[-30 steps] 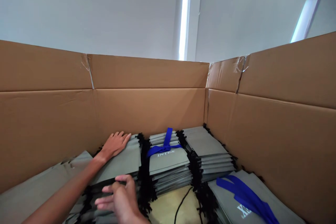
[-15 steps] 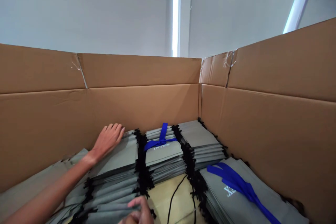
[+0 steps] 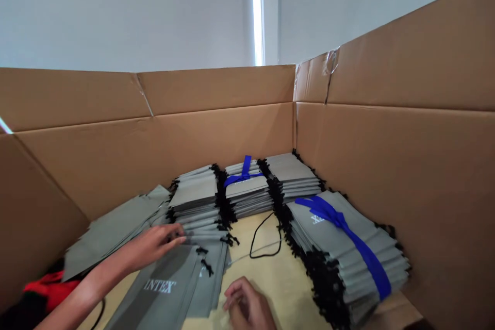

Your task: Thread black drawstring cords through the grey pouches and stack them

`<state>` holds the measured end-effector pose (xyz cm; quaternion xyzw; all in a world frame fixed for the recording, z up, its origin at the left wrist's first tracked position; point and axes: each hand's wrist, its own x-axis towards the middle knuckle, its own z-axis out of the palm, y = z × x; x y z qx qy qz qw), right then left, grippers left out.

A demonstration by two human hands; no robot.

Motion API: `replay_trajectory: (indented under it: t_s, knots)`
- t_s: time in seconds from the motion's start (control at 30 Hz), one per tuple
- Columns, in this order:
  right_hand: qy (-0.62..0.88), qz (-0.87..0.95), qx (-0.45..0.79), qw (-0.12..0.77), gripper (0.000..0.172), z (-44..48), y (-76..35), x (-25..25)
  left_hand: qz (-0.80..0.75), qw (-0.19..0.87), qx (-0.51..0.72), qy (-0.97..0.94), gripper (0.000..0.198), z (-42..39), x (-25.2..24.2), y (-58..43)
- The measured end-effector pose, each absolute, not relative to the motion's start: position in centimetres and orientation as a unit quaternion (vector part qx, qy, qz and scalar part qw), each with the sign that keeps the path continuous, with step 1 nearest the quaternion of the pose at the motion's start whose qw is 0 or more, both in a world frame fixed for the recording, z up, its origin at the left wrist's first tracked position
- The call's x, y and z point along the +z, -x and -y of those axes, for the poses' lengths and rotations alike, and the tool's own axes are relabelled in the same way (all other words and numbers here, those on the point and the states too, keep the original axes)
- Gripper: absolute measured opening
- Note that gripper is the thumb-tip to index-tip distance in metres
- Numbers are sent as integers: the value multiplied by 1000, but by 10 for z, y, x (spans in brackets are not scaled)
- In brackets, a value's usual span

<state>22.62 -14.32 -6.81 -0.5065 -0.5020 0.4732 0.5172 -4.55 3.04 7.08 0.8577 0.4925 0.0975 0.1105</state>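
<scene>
My left hand (image 3: 157,242) lies at the near side of a stack of grey drawstring bags (image 3: 199,185), its thumb and bent fingers apart at the bag edges. In front of it, a few loose grey bags marked INTEX (image 3: 154,278) lie flat and overlapping, with black cord ends at their upper right. My right hand (image 3: 249,304) is low in the middle, above the pale yellow surface (image 3: 286,278). Its fingers are curled together, and I cannot make out whether anything is in them. A black cord loop (image 3: 266,254) rests on that surface just beyond it.
Tall cardboard walls (image 3: 216,129) enclose the stacks. A blue strap ties one bundle (image 3: 243,196) at the back and another (image 3: 332,237) at right. An untied stack (image 3: 294,170) fills the back corner. Spread grey bags (image 3: 119,221) lean left, near red cloth (image 3: 50,289).
My left hand has come from the top of the back stack toward me. The view has shifted, bringing the loose INTEX bags and more of the right hand into sight.
</scene>
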Motion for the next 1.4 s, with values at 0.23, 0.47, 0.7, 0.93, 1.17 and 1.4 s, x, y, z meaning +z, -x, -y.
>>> replay_trajectory:
  t_s: [0.23,0.47,0.7,0.93,1.17,1.4]
  knots:
    - [562,562,359,490,25,163,-253,-35,-657,107,34,-745,31,17,31,112]
    - [616,543,343,456,41,112,-233,-25,-710,64,130,-689,39,45,-3,99]
    - [635,550,349,416,45,64,-228,-17,-728,63,183,-657,46,49,-24,73]
    - [612,547,388,419,46,63,-229,-30,-715,59,256,-648,52,57,-53,29]
    - [590,532,389,466,50,89,-242,-41,-684,75,308,-657,54,63,-42,15]
    - [619,607,279,412,40,97,-260,-44,-602,18,379,-703,47,13,15,-13]
